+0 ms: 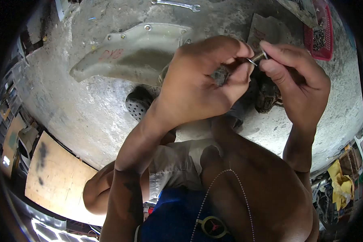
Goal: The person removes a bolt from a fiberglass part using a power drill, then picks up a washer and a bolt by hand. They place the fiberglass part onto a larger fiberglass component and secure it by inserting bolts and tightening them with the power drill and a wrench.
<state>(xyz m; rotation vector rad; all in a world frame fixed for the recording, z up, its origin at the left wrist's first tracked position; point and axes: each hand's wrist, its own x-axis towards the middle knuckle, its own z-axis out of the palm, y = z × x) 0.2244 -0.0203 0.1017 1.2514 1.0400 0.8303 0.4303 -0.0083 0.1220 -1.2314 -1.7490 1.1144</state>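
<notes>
My left hand point(205, 78) is raised over the floor, thumb and forefinger pinched on a thin, shiny metal ring like a washer point(252, 61). Facing it, my right hand point(300, 74) pinches a small bolt point(259, 57) by its flat head, the shank pointing at the left fingertips. The two parts nearly meet between the hands. Beyond my left hand, a curved metal cover point(121, 58) with red writing lies on the concrete. Below my right hand sits a dark, greasy metal part point(267, 99), partly hidden by the fingers and wrist.
A combination wrench point(176, 5) lies at the far edge. At the far right stands a pink basket point(330, 36) of small hardware, near a flat metal plate point(266, 30). My perforated clog point(138, 104) is on the floor. Plywood point(52, 173) leans left; yellow material point(341, 183) lies right.
</notes>
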